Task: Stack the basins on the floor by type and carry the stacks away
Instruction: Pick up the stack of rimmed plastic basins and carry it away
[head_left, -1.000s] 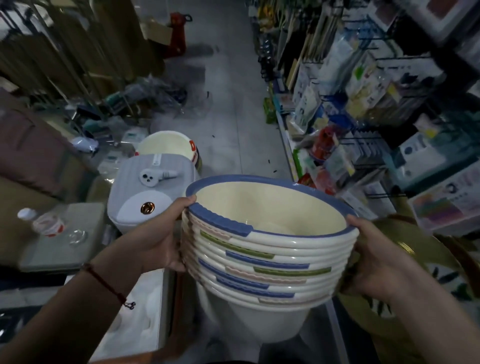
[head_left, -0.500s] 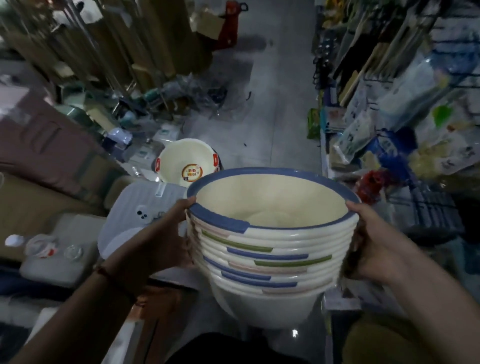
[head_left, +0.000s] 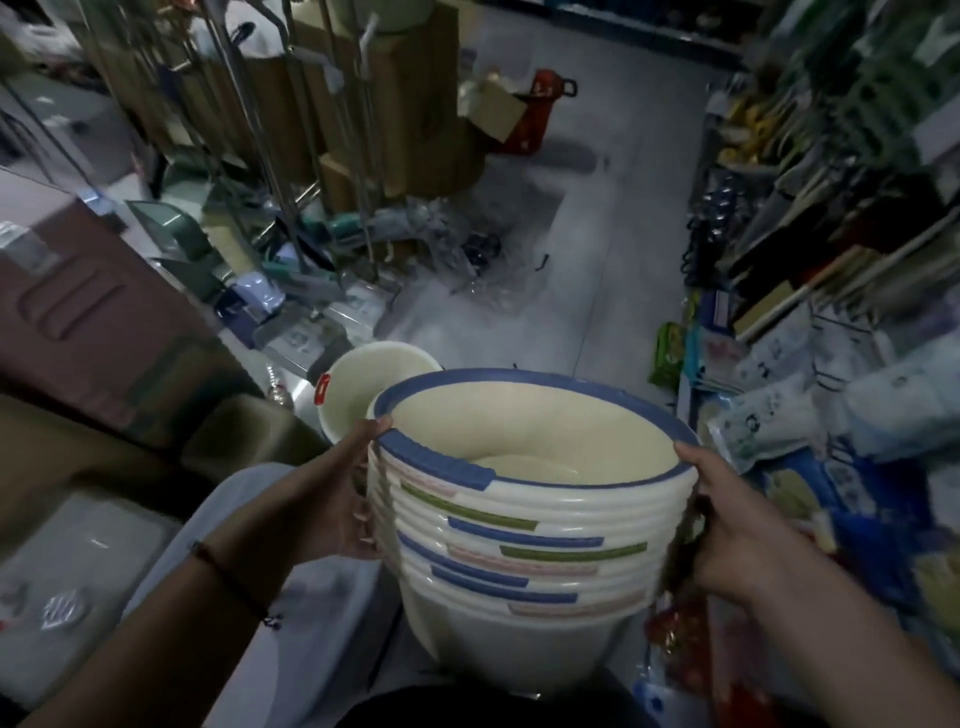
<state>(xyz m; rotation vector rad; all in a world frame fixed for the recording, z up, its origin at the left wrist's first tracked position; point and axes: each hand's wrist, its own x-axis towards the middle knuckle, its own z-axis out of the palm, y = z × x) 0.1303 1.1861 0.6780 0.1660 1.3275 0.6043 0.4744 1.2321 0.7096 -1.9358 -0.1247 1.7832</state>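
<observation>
Carrying is the step in hand, I judge: the sorting looks done for this type and I hold the stack of basins (head_left: 524, 519) off the floor, near and in the middle. My left hand (head_left: 332, 499) grips its left side, thumb hooked over the blue rim, fingers curled under the lower rims. Just beyond sits a cream basin (head_left: 363, 384) with a red tag. My right hand (head_left: 737, 525) clamps the right side likewise. Next I need a level walk up the grey floor (head_left: 597, 249), well clear of the shelves (head_left: 831, 260) on the right.
</observation>
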